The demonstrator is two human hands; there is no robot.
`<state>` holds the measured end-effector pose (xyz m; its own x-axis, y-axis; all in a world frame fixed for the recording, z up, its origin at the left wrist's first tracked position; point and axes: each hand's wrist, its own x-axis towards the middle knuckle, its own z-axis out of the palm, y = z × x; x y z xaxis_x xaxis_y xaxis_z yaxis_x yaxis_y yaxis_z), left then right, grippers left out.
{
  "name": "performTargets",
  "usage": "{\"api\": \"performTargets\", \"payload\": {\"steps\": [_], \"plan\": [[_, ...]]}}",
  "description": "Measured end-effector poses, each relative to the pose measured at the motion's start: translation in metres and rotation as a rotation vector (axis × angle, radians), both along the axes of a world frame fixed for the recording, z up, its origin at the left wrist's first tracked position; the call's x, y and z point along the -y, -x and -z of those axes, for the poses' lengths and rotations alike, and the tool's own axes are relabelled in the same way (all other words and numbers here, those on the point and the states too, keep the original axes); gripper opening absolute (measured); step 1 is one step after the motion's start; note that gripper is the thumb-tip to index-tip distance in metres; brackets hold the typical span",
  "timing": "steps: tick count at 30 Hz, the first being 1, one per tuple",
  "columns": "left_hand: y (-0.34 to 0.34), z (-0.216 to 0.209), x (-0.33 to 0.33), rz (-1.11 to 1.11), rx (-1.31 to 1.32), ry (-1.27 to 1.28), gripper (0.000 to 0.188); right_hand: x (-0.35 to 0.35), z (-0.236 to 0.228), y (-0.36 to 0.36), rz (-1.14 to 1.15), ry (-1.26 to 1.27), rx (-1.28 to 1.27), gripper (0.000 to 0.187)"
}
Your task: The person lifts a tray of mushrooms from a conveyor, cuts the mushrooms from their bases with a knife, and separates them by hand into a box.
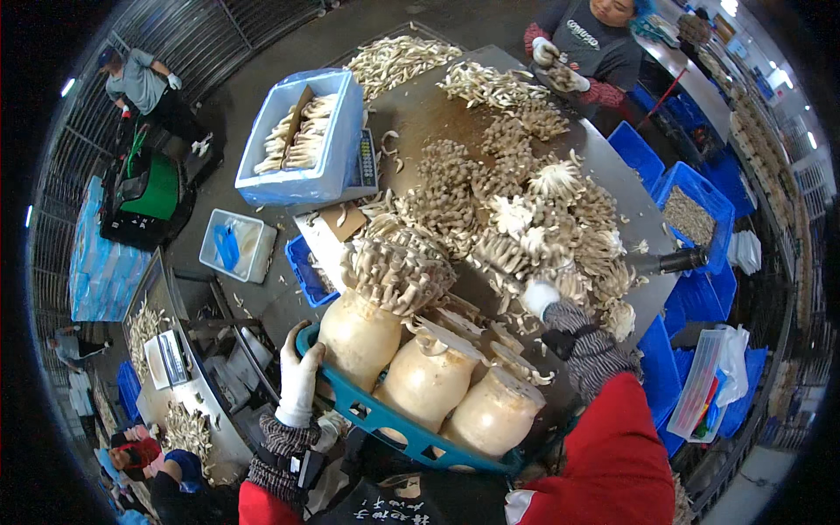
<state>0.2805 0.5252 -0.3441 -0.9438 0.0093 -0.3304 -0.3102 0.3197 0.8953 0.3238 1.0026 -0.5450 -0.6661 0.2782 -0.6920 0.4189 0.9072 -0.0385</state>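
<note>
My left hand [297, 376], in a white glove, grips the left end of a teal crate [385, 417]. Cream-coloured growing bottles stand in the crate. The left bottle [357, 337] bears a full cluster of brown-capped mushrooms [398, 269]; the front middle bottle [427, 376] and the right bottle [495, 413] have only flat, cut-looking tops. Beyond the crate, my right hand [540, 298], also white-gloved, is closed at the near edge of a large mushroom heap [560, 227]. What it holds, if anything, is hard to make out against the mushrooms.
A black-handled knife [682, 260] lies at the table's right. A foam box [302, 136] of packed mushrooms sits on a scale [367, 162] at the left. Blue crates [700, 206] line the right side. Across the table [411, 109] a gloved co-worker [586, 52] handles mushrooms.
</note>
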Motion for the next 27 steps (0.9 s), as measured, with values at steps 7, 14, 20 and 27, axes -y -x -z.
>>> {"api": "performTargets", "payload": {"steps": [7,14,20,27], "plan": [[-0.013,0.010,-0.027,0.122,-0.085,0.051,0.052,0.027,-0.068,-0.133,0.156,0.185,-0.516,0.039],[-0.057,-0.013,-0.095,0.285,-0.030,0.127,0.062,0.070,-0.222,-0.185,0.086,0.222,-0.942,0.021],[-0.076,-0.010,-0.106,0.417,-0.004,0.156,0.072,0.099,-0.265,-0.173,-0.061,0.238,-0.984,0.022],[-0.053,-0.018,-0.082,0.708,-0.084,0.285,0.081,0.110,-0.279,-0.150,-0.184,0.150,-0.835,0.025]]}}
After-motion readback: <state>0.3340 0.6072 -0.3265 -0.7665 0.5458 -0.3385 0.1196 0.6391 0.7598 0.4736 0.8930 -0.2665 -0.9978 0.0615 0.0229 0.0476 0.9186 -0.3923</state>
